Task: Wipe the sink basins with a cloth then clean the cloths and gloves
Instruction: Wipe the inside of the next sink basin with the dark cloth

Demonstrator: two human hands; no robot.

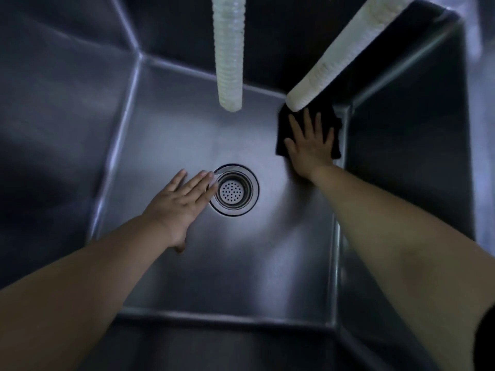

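Black cloth (308,129) lies flat on the floor of the steel sink basin (166,124), pushed into the far right corner where the floor meets the back and right walls. The right hand (310,145) presses down on it with fingers straight and spread wide — palm on the fabric, fingertips pointing toward the back wall, cloth edges showing on both sides of the hand and past the fingertips.

The left hand (178,203) is out flat over the basin floor with fingers straight and close together, holding nothing; its fingertips reach the left rim of the round drain strainer (233,190) at the middle of the floor. Whether the palm touches the steel or hovers just above it cannot be told. Both forearms are bare, and a dark sleeve edge (486,341) shows at the lower right.

Two pale ribbed hoses hang into the basin — one (229,54) straight down from the top centre, ending above the floor behind the strainer, the other (345,49) slanting from the upper right, its blunt end right over the far edge of the cloth, just beyond the right fingertips.
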